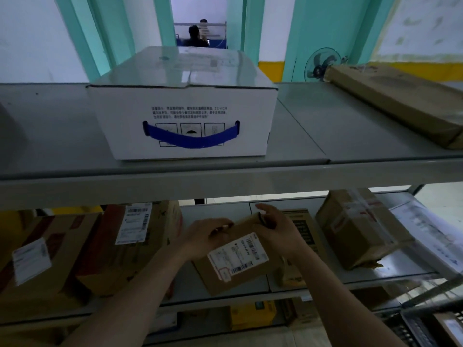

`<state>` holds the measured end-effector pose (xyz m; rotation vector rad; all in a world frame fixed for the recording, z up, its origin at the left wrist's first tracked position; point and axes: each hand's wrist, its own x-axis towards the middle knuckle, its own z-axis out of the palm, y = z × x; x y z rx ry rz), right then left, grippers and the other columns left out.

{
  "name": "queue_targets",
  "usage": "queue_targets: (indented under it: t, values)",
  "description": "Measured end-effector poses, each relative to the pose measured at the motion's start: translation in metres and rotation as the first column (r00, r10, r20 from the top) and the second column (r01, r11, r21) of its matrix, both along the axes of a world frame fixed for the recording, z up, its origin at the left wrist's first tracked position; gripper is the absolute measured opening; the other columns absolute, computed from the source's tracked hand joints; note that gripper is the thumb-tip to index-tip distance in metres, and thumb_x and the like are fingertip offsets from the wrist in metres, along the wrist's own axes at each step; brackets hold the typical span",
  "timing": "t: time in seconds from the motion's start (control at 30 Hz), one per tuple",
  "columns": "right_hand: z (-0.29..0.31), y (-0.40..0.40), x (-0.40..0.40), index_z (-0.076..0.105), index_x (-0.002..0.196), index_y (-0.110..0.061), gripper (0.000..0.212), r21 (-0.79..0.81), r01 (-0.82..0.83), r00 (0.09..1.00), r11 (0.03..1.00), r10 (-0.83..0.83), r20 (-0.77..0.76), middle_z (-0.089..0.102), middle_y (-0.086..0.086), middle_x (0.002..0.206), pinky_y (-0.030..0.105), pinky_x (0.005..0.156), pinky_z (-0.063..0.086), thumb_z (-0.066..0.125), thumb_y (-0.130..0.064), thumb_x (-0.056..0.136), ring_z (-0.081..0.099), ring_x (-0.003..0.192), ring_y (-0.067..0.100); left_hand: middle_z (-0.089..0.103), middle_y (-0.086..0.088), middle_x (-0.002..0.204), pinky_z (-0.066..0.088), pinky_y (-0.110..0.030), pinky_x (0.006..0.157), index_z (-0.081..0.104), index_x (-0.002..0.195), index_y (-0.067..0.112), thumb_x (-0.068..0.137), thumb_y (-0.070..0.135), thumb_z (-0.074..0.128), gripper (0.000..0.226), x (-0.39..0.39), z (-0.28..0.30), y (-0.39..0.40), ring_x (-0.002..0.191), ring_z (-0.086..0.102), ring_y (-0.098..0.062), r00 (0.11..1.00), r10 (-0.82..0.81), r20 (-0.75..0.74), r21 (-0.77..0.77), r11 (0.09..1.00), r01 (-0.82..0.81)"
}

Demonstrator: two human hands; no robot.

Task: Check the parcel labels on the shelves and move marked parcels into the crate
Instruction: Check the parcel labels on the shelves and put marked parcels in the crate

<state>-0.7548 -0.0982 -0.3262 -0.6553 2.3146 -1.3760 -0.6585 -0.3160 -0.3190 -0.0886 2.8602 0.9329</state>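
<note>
From the head camera, low in the middle of the frame, a small brown parcel [235, 259] is held tilted over the middle shelf [350, 279], its white label [238, 256] facing up toward the person. The left hand [203, 237] grips the parcel's upper left edge with curled fingers; the right hand [275, 229] curls round its top right corner. The label print is too small to read from here, so I cannot tell whether it is marked.

To do this check well, I would keep both grips on the edges, clear of the label, and tip the face toward the light, since this shelf bay is dim. A dark crate [426, 326] seems to sit at the lower right corner. Other labelled boxes [130, 246] wait at lower left; a white box [185, 121] stands on the top shelf.
</note>
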Motion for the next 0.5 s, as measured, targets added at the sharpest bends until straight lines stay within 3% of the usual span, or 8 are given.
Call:
queue_targets:
  t: [0.13, 0.33, 0.5]
  values:
    - [-0.003, 0.005, 0.002, 0.037, 0.143, -0.042, 0.066, -0.113, 0.135, 0.991, 0.984, -0.133, 0.024, 0.056, -0.008, 0.133, 0.039, 0.094, 0.055, 0.068, -0.052, 0.085, 0.059, 0.117, 0.012, 0.062, 0.013, 0.124, 0.039, -0.013, 0.072, 0.051, 0.134, 0.040, 0.102, 0.039, 0.046, 0.032, 0.003, -0.007, -0.007, 0.099, 0.057, 0.001, 0.988, 0.153, -0.020, 0.083, 0.985, -0.151]
    - [-0.016, 0.012, 0.016, 0.035, 0.147, -0.033, 0.064, -0.095, 0.303, 0.952, 0.948, -0.305, -0.009, 0.055, -0.001, 0.136, 0.039, 0.097, 0.049, 0.064, -0.046, 0.091, 0.054, 0.124, 0.018, 0.062, 0.012, 0.116, 0.039, -0.016, 0.068, 0.050, 0.132, 0.043, 0.101, 0.042, 0.048, 0.032, 0.008, -0.018, -0.013, 0.092, 0.054, 0.003, 0.937, 0.351, -0.004, 0.242, 0.909, -0.339]
    - [-0.023, 0.011, 0.038, 0.025, 0.153, -0.032, 0.074, -0.082, 0.218, 0.972, 0.972, -0.209, 0.105, 0.041, -0.003, 0.149, 0.016, 0.075, 0.045, 0.066, -0.038, 0.092, 0.055, 0.101, -0.002, 0.062, 0.008, 0.117, 0.045, -0.025, 0.077, 0.050, 0.135, 0.039, 0.099, 0.046, 0.048, 0.036, 0.012, -0.025, -0.007, 0.103, 0.058, -0.009, 0.879, 0.477, 0.000, 0.348, 0.824, -0.447]
